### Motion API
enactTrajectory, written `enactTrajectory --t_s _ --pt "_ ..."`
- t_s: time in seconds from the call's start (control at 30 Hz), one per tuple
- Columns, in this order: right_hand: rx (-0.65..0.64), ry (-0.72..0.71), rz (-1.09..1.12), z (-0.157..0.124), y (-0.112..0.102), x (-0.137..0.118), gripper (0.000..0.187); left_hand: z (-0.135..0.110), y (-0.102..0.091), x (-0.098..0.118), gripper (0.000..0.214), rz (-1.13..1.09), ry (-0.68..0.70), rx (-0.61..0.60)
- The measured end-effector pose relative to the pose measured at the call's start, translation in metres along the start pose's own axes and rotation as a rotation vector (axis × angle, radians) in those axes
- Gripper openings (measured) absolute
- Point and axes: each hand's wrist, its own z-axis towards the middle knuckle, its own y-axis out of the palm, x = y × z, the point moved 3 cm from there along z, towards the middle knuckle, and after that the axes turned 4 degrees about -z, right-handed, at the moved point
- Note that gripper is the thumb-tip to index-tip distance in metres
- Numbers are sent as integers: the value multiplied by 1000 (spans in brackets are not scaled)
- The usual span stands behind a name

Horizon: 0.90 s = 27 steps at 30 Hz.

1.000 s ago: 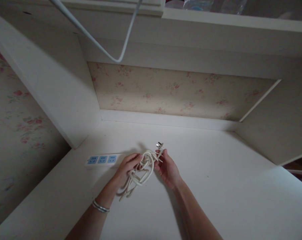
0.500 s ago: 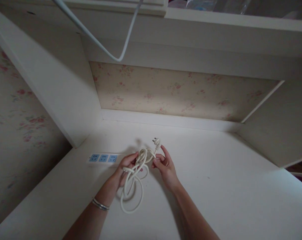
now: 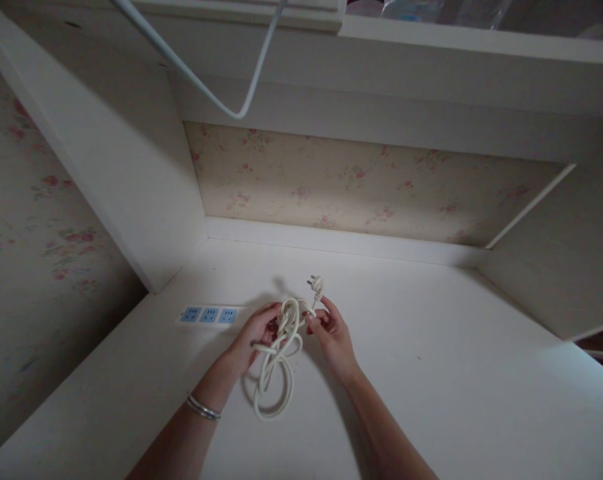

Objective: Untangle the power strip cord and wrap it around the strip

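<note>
A tangled white power cord (image 3: 277, 363) hangs in loops between my two hands above a white desk (image 3: 431, 373). My left hand (image 3: 254, 333), with a silver bracelet on its wrist, is closed on the knotted top of the bundle. My right hand (image 3: 331, 333) pinches the cord just below its plug (image 3: 315, 285), which sticks up past my fingers. The lowest loop rests on the desk. A white power strip (image 3: 208, 315) with blue sockets lies just left of my left hand, and the cord seems to run to it.
The desk sits in a white alcove with a side panel (image 3: 126, 167) on the left, a slanted panel at right and floral wallpaper (image 3: 351, 180) behind. A white cable (image 3: 206, 93) droops from the shelf above. Some items stand on the top shelf.
The compact bundle has loosened: loops dropped down onto the desk. My right hand shifted its pinch along the cord near the plug, and both hands moved slightly closer together.
</note>
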Motion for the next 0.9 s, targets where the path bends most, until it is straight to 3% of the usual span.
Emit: enactTrajectory --t_s 0.1,0.3,0.4,0.5,0.67,0.77,0.9 --pt "3 3 15 2 -2 4 37 1 -2 -1 33 143 86 24" --pt "37 95 56 4 -2 9 29 4 -16 4 38 549 364 235" --pt "17 92 37 4 -2 8 29 -2 -15 11 35 602 491 258" --pt "-24 25 -143 3 -2 2 31 -10 -9 17 34 518 535 178" --pt "-105 -104 -487 -2 3 -6 27 -18 3 14 45 483 388 -53" --pt "-151 -88 -490 -4 7 -5 29 -20 9 12 39 646 449 -121" --pt "-156 -59 -467 -6 9 -2 31 -20 11 10 30 754 507 -87"
